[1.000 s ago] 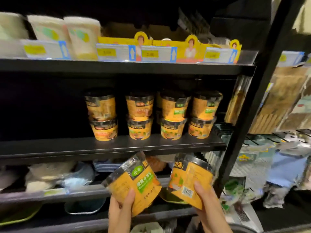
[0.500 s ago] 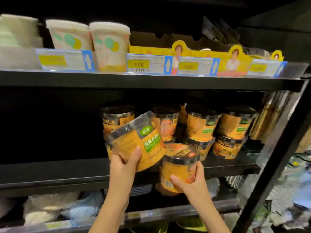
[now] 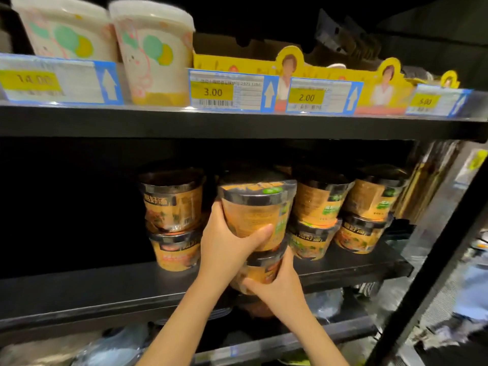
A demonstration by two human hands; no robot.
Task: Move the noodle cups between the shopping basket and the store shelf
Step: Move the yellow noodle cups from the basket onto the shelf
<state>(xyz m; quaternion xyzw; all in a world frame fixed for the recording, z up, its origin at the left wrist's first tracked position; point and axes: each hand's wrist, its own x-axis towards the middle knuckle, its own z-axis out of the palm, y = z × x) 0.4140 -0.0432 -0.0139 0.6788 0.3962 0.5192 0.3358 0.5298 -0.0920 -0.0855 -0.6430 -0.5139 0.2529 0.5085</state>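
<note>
At the centre of the frame an orange, film-wrapped noodle cup with a black lid band (image 3: pixel 254 207) stands upright, its long axis vertical, directly above a second orange noodle cup (image 3: pixel 261 270); whether the two touch is hidden by the fingers. The left hand (image 3: pixel 227 241) wraps the upper cup from its left side, thumb across the front. The right hand (image 3: pixel 274 283) curls round the lower cup from below and the right. Both cups sit at the front edge of the black middle shelf (image 3: pixel 105 286), in a gap between stacked pairs of matching cups, one pair to the left (image 3: pixel 171 215) and others to the right (image 3: pixel 319 207). The gap lies straight behind the cups, so they likely need a push inward. Above, pale tubs (image 3: pixel 155 48) and price tags (image 3: pixel 227 91) line the upper shelf.
</note>
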